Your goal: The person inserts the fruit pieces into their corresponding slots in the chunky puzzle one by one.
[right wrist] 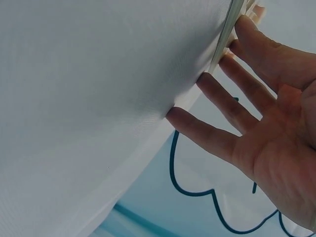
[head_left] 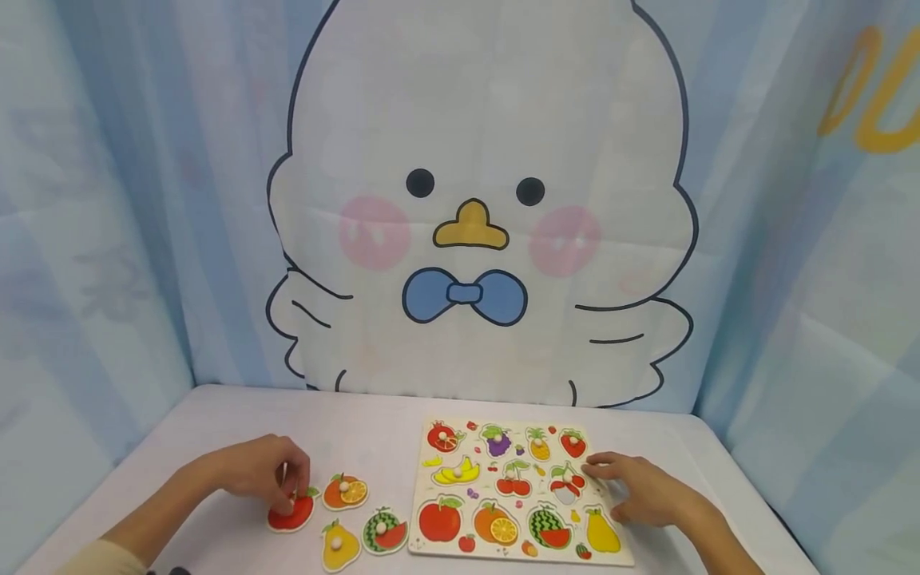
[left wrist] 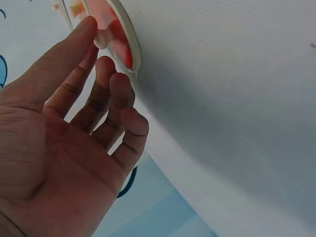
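My left hand [head_left: 267,473] pinches the small knob of a red apple puzzle piece [head_left: 295,519] at the table's left. In the left wrist view the thumb and index finger meet at the pale knob [left wrist: 102,38], and the other fingers curve loosely below. Beside it lie an orange piece [head_left: 345,492], a pear piece [head_left: 340,548] and a watermelon piece [head_left: 385,532], each knobbed. My right hand [head_left: 647,487] touches the right edge of the fruit puzzle board [head_left: 561,553]. In the right wrist view its fingers are extended, with fingertips at the board's edge and the tablecloth.
Several knobbed fruit pieces, such as grapes [head_left: 497,442] and bananas [head_left: 458,471], sit in the board's upper rows. Its front row shows fruit pictures without knobs. A white cloth covers the table [head_left: 345,423]. A printed curtain [head_left: 467,351] hangs behind and along both sides.
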{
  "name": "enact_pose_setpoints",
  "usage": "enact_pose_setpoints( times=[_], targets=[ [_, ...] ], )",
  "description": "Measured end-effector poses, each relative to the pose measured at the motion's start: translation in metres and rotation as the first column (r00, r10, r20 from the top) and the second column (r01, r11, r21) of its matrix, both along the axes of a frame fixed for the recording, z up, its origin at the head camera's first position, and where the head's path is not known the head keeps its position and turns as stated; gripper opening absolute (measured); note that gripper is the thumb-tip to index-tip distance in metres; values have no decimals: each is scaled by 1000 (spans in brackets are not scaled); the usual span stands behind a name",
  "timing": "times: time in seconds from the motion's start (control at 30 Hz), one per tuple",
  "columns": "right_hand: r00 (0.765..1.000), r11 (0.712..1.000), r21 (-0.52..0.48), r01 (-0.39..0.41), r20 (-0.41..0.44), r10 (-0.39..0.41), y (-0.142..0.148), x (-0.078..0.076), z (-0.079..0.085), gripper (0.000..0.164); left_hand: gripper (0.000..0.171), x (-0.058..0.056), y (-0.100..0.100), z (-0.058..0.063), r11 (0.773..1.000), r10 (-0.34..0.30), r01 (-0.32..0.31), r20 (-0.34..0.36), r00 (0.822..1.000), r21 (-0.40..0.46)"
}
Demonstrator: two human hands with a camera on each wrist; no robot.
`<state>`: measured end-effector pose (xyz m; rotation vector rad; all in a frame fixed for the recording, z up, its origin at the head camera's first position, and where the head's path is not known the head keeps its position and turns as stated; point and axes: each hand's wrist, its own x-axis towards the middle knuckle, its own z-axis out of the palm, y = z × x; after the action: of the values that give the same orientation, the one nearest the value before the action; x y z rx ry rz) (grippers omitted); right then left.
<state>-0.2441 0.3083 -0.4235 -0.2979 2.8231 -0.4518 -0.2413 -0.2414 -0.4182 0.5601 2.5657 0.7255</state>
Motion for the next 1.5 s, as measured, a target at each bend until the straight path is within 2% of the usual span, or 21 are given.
enact_pose_setpoints(
  times=[0.13,0.47,0.63,0.87,1.13,1.3,1.5],
  targets=[
    [1000,1000,0,3,8,-3,0,-2,1,62,18,3,-5,-2,1000,6,-6,14,1000,-4],
    [999,1000,-13,21,29,-21,0,-3,-1,60,15,-1,-9,-6,1000,11,-12,12,1000,27],
    [1000,1000,-10,10,20,-10,0,-2,-2,61,13,1,-9,-3,999,-2,2,-5,1000,34],
    [1000,1000,-13,10,28,-10,-1,-4,-1,62,14,1,-7,2,999,21,-21,-18,1000,29],
    [998,999,-26,40,46,-39,-1,-3,-3,62,14,-3,4,6,998,8,-5,-39,999,67],
    [998,999,-30,43,48,-41,-2,-2,-6,60,14,-4,15,5,997,-23,26,-52,998,72],
    [1000,1000,-9,20,16,-19,-2,-3,-4,59,14,-15,31,8,993,-93,100,-108,990,63]
  ],
)
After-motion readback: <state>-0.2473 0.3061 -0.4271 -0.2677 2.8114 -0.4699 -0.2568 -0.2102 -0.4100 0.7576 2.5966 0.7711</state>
